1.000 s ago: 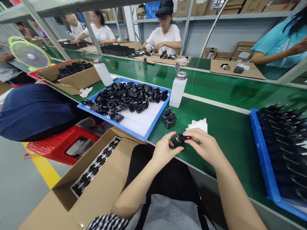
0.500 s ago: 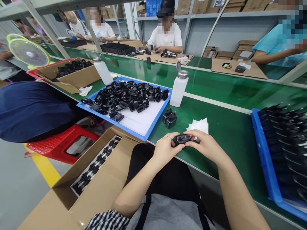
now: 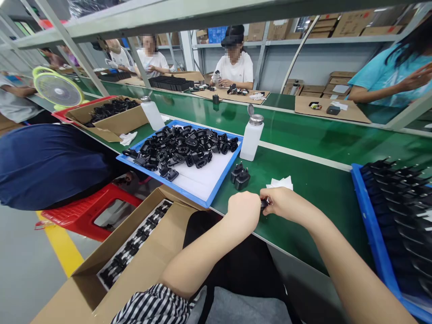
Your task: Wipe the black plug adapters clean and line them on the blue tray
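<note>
A small black plug adapter [image 3: 264, 204] shows between my two hands, just above the front edge of the green bench; most of it is covered by fingers. My left hand [image 3: 245, 211] is turned with its back upward, curled closed at the adapter's left side, its fingertips out of sight. From the right, my right hand [image 3: 278, 201] pinches the piece between thumb and fingers. Two black two-pin plug adapters [image 3: 241, 177] stand on the bench just beyond my left hand. White wipes [image 3: 282, 182] lie behind my right hand.
A blue-rimmed tray [image 3: 211, 193] of loose black plug parts stands left, a white pump bottle [image 3: 251, 139] beside it. Another blue tray [image 3: 366, 216] with rows of black adapters is at right. An open carton [image 3: 158, 238] sits by my left arm. Co-workers sit across the bench.
My left hand has rolled over, so its back now faces up and covers much of the plug adapter. The view has tilted up slightly.
</note>
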Demonstrator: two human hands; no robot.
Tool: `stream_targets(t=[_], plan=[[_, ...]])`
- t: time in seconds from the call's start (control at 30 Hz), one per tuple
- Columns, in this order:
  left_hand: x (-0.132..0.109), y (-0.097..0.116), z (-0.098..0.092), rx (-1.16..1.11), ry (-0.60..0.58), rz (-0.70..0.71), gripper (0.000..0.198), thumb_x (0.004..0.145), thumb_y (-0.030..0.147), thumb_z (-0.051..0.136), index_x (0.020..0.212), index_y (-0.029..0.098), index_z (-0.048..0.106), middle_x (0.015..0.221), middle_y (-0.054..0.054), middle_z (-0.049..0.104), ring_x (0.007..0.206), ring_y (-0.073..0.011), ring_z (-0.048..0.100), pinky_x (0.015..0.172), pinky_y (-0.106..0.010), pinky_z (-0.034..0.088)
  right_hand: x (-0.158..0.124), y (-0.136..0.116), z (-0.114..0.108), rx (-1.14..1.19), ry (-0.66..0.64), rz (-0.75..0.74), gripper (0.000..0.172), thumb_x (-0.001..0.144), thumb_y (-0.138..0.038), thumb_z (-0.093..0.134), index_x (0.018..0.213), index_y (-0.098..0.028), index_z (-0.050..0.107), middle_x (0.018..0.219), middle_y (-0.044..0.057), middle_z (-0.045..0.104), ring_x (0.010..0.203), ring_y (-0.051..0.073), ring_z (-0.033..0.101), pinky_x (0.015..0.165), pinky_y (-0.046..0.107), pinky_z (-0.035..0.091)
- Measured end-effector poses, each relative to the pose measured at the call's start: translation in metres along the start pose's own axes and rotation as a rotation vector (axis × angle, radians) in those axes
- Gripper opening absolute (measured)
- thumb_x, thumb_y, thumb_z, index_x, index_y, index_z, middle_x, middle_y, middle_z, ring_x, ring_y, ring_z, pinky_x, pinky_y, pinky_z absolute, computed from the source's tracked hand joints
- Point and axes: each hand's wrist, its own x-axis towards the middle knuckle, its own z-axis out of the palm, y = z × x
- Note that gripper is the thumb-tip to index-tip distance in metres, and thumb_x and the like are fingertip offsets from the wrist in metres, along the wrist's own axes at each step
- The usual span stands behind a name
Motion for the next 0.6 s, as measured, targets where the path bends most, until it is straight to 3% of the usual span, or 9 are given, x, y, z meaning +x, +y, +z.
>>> stream_targets(t=[0.47, 0.6], plan=[[0.019, -0.007, -0.019, -0.018, -0.154, 0.058, 0.028, 0.054, 0.026, 0.068, 0.079, 0.013, 0.062, 0.074, -0.008, 0.063, 0.072, -0.0194, 0.06, 0.06, -0.023, 0.045, 0.01, -0.005, -0.012, -0.101, -0.189, 0.018, 0.016, 0.056, -0.014, 0.064, 0.067, -0.019, 0.054, 0.066, 0.0, 0.06, 0.063, 0.017, 0.054, 0.05, 0.023, 0.034], [0.012, -0.005, -0.01, -0.008, -0.111, 0.037, 0.022, 0.059, 0.026, 0.064, 0.077, 0.014, 0.061, 0.075, -0.008, 0.063, 0.073, -0.0194, 0.059, 0.061, -0.024, 0.045, 0.006, -0.001, -0.007, -0.08, -0.128, -0.037, 0.017, 0.057, -0.013, 0.063, 0.068, -0.018, 0.05, 0.066, 0.001, 0.059, 0.064, 0.017, 0.054, 0.049, 0.022, 0.034]])
